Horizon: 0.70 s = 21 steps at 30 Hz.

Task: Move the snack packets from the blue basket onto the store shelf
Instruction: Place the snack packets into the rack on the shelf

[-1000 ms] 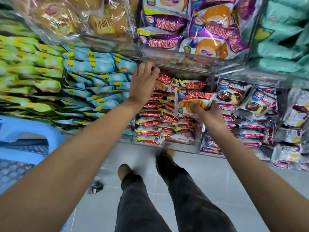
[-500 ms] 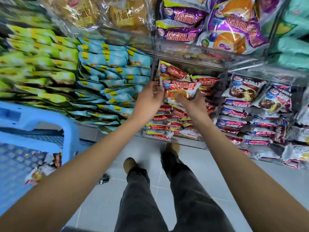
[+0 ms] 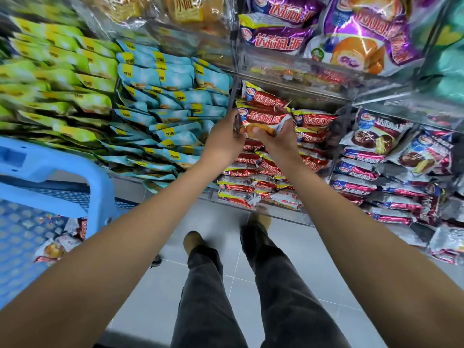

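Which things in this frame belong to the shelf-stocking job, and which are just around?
Part of the job:
- red snack packet, held by left hand and right hand
- blue basket with leftover packets
- red packet stack on the shelf

Just around:
- light blue packets
- green packets
- purple packets
- chocolate packets

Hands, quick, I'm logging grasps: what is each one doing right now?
Left hand: grips the left end of the red snack packet.
Right hand: grips the same packet's right end.
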Available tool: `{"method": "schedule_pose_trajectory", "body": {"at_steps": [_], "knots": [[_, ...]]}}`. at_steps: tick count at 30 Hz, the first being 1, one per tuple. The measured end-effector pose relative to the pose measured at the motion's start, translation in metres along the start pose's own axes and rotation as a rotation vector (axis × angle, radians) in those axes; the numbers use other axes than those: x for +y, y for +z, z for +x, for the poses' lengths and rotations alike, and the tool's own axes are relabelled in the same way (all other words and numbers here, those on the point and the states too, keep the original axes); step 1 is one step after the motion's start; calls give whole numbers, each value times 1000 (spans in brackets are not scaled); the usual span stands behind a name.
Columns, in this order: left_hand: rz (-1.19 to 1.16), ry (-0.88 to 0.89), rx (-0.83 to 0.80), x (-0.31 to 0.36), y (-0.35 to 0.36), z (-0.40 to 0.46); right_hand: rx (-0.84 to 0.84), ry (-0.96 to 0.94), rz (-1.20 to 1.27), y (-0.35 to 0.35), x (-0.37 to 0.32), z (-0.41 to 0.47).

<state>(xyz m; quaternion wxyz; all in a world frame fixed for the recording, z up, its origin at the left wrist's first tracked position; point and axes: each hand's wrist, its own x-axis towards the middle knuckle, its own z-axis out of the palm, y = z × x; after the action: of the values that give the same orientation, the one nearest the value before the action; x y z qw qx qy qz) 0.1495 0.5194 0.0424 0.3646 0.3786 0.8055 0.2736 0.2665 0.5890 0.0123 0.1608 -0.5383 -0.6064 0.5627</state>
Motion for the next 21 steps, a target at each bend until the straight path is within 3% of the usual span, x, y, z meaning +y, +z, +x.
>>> {"method": "schedule_pose_trajectory", "body": {"at_steps": [4, 6, 8, 11, 14, 21], "knots": [[120, 16, 44, -1, 4, -4, 20, 44, -119, 9, 2, 4], [187, 18, 42, 4, 6, -3, 39, 39, -319, 5, 5, 7], [269, 29, 41, 8, 6, -3, -45, 54, -463, -6, 5, 7], [274, 42, 89, 7, 3, -6, -177, 23, -359, -20, 7, 4], [129, 61, 107, 3, 3, -10, -77, -19, -218, -19, 10, -1], [87, 9, 48, -9, 10, -13, 63, -60, -295, -3, 3, 4]]}}
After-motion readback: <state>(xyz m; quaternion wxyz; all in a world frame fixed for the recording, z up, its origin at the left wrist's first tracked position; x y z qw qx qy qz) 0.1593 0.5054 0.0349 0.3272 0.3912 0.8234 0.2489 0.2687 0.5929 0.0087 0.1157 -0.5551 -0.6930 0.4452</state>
